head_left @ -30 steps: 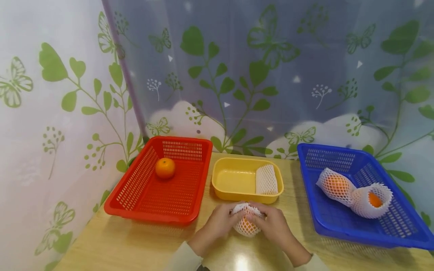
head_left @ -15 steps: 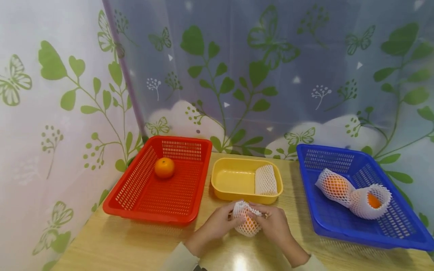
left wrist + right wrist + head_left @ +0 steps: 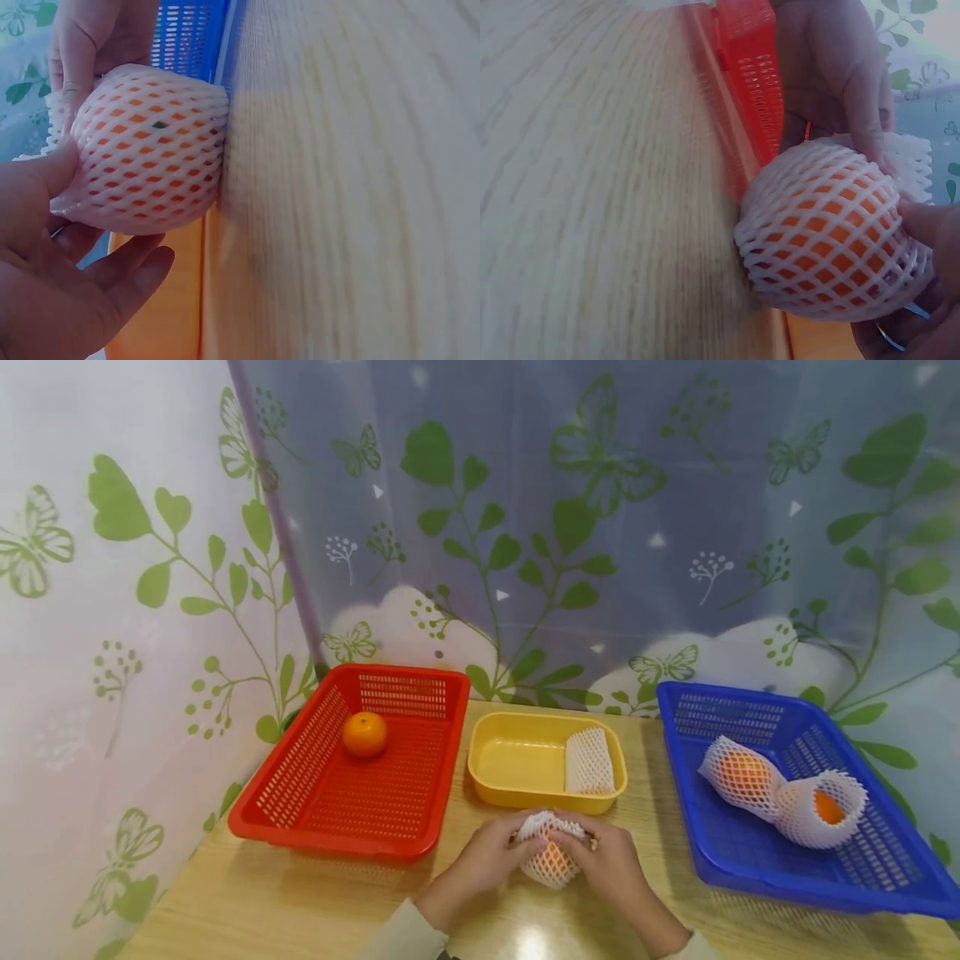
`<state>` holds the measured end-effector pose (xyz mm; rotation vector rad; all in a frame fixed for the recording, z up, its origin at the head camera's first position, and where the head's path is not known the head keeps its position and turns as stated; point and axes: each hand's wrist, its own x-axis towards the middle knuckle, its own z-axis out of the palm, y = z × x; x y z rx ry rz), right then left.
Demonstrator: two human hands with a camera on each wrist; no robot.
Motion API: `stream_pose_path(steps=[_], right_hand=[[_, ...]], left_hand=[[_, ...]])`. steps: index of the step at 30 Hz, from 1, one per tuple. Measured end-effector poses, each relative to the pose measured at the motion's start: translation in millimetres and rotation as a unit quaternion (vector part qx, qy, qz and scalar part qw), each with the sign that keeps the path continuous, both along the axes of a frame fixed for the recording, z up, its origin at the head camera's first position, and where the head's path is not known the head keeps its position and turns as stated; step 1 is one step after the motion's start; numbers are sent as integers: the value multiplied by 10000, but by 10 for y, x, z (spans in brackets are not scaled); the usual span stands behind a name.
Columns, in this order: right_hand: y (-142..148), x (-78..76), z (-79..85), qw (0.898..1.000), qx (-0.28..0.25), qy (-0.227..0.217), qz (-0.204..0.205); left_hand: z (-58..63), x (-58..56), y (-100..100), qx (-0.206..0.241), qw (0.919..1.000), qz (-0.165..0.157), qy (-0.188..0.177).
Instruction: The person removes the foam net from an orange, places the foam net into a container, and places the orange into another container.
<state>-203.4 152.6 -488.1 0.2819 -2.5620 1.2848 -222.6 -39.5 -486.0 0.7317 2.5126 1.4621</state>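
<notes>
An orange in a white foam net (image 3: 551,865) sits low over the table between both hands in the head view. My left hand (image 3: 486,853) pinches the net's edge from the left, thumb in front and fingers behind. From the other side my right hand (image 3: 611,858) pinches the same edge. In the left wrist view, orange skin and a small green stem spot show through the mesh of the foam net (image 3: 157,161). The right wrist view shows the loose end of the net (image 3: 911,161) gathered at the thumbs, away from the fruit's rounded bottom.
A red basket (image 3: 431,810) at the left holds one bare orange (image 3: 365,734). Behind the hands stands a yellow tray (image 3: 517,793) with a flat white foam net (image 3: 589,762). The blue basket (image 3: 697,827) on the right holds two netted oranges (image 3: 744,777).
Half a second ago the net's edge stood higher on the left; now it lies more evenly between the thumbs. The hands have shifted only slightly, and the baskets are unmoved.
</notes>
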Motion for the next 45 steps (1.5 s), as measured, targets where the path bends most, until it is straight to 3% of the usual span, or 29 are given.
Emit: stream_pose_path(steps=[8,14,19,28,34,39,45], right_hand=[[77,-30,-46,9941,-548,-862,359],[39,8,-41,9870,-879,-1151,695],[43,7,-52,9866,-827,-1156,806],[53,-7,-23,9890,-705,-976,863],[34,24,-6,9891,-910,-984,610],[15,26,4,9913,-916,-854,404],[6,10,-12,9897,-1117,-862,252]], left_hand=[[25,-2,52,-249,9977,342,522],[-4,25,57,-335,9915,822,950],[19,33,53,-426,9913,954,805],[56,9,-1,-176,9982,549,167],[42,1,-45,-157,9997,62,-163],[68,17,-48,-25,9997,-184,-187],[51,38,-28,108,9996,-232,-135]])
